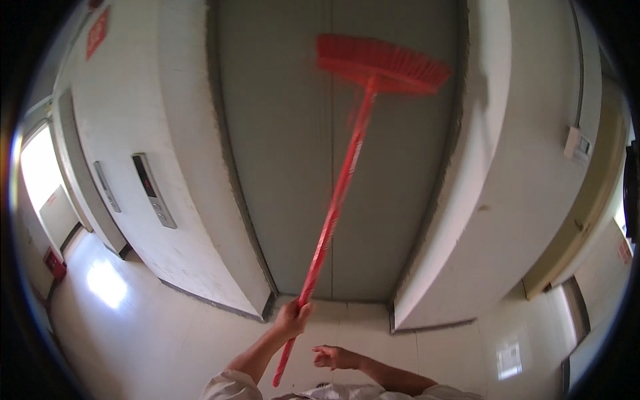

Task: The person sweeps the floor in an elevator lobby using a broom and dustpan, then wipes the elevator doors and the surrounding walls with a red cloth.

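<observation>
My left hand (293,318) is wrapped around the lower handle of a red broom (332,220), leaving a short end of it sticking out below the fist. The handle slants up and to the right. At its top, the wide red broom head (382,65) has its bristles facing up, slightly blurred, in front of the grey elevator doors (280,175). Whether the bristles touch the doors, I cannot tell. Close to my body, to the right of the handle's lower end, my right hand (334,357) is off the broom. Its fingers are loosely bent and apart, with nothing in them.
An elevator call panel (153,190) is on the white wall to the left. Deep wall returns flank the doorway. A switch box (578,145) and a yellowish door (580,210) are at the right. Pale floor tiles (200,345) reflect light; a red box (55,264) stands far left.
</observation>
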### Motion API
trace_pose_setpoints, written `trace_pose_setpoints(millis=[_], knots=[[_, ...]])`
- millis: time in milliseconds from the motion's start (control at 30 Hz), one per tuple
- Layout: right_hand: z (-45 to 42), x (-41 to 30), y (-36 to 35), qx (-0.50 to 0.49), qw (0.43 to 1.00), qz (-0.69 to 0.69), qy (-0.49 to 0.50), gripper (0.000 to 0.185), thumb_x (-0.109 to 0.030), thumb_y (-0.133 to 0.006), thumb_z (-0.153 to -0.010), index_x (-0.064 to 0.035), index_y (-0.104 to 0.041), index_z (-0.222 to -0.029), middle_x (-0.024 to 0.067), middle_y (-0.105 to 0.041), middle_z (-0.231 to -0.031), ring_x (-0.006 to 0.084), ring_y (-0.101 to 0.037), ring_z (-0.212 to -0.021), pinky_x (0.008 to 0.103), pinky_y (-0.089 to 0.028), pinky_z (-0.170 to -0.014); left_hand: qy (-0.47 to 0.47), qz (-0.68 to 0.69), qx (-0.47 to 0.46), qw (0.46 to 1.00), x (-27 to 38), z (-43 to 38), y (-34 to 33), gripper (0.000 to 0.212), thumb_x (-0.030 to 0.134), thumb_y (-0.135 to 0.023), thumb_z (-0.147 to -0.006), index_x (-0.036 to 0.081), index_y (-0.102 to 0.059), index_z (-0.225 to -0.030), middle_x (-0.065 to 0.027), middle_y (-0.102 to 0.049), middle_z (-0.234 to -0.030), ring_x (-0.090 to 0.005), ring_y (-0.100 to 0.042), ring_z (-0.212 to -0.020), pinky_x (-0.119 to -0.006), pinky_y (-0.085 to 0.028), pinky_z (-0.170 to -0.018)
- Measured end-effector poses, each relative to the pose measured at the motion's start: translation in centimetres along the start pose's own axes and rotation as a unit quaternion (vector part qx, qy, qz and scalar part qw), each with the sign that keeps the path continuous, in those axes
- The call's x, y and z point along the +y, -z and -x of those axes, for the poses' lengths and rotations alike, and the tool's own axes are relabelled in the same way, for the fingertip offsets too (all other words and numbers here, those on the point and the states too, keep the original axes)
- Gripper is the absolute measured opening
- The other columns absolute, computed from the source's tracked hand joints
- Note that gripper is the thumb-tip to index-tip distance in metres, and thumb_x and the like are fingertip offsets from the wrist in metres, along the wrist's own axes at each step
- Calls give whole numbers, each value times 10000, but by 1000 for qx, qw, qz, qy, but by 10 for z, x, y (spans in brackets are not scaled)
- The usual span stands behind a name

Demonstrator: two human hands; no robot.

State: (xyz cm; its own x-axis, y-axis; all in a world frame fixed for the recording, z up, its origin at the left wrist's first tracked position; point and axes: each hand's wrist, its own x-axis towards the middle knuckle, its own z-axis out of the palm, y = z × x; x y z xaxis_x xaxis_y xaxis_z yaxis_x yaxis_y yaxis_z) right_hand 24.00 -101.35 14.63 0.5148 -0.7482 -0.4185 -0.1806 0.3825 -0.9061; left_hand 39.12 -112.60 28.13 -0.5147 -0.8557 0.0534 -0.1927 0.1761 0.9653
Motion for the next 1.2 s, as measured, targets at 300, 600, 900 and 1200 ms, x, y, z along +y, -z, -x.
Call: trace_pose_setpoints(millis=[300,600,900,1200], knots=[[-56,-99,-5,10,968,0,251,680,-407,-581,-886,-65,-300,-1401,144,-358,-1395,224,-428,-1224,364,-364,-1011,-151,6,-97,984,172,-98,-10,452,440,-457,-941,65,-455,-688,8,-434,-488,-95,-456,-377,-278,-366,-354],[-96,-208,15,8,940,-163,298,393,-404,-492,-936,-72,-493,-1147,37,-574,-1060,88,-561,-905,309,-490,-833,-190,-138,-22,972,262,-166,32,441,455,-489,-917,50,-476,-743,-12,-440,-528,-110,-462,-400,-303,-397,-388],[-128,-351,-34,86,924,-93,361,298,-371,-425,-973,-105,-514,-1074,-12,-563,-953,79,-529,-844,303,-496,-802,-216,-214,90,948,342,-182,142,353,345,-581,-882,-7,-549,-869,-29,-459,-563,-128,-471,-403,-312,-391,-380],[-169,-379,-71,53,945,-47,321,306,-347,-405,-984,-63,-512,-1021,0,-557,-840,84,-535,-721,292,-505,-663,-177,-129,166,961,322,-177,240,332,309,-607,-859,30,-470,-743,-29,-441,-554,-117,-411,-382,-300,-355,-335]])
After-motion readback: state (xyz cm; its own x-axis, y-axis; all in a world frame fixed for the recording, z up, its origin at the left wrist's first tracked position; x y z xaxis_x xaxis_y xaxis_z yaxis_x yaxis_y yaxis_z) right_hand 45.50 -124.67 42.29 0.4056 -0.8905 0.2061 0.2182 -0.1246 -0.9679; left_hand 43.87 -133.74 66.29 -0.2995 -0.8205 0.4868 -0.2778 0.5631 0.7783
